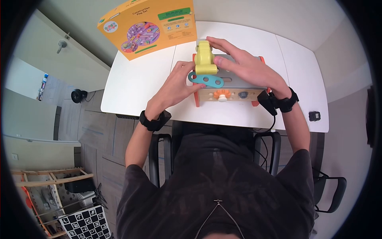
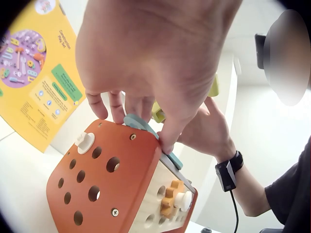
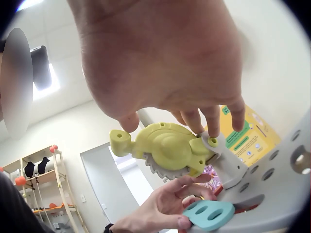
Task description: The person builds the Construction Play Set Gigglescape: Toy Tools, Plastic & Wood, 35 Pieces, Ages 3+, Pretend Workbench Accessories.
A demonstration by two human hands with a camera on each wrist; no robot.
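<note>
A teal strip with three holes (image 1: 206, 79) lies over the left part of the toy workbench's grey top (image 1: 242, 83). My left hand (image 1: 177, 81) pinches this strip, the thumb at its near edge and the fingers at the far side. Just beyond the strip stands a yellow-green toy circular saw (image 3: 170, 150) with a grey toothed blade, joined to a grey bracket (image 3: 228, 167) on the bench. My right hand (image 1: 252, 67) touches the saw with fairly straight fingers, the thumb beside its body and the fingertips near the bracket end.
The workbench has orange end panels with holes (image 2: 97, 179); an orange gear (image 1: 221, 94) and a grey knob (image 1: 243, 95) sit on its front. A yellow-orange play set box (image 1: 149, 32) stands at the back left of the white table (image 1: 139, 95). A small black object (image 1: 314, 116) lies far right.
</note>
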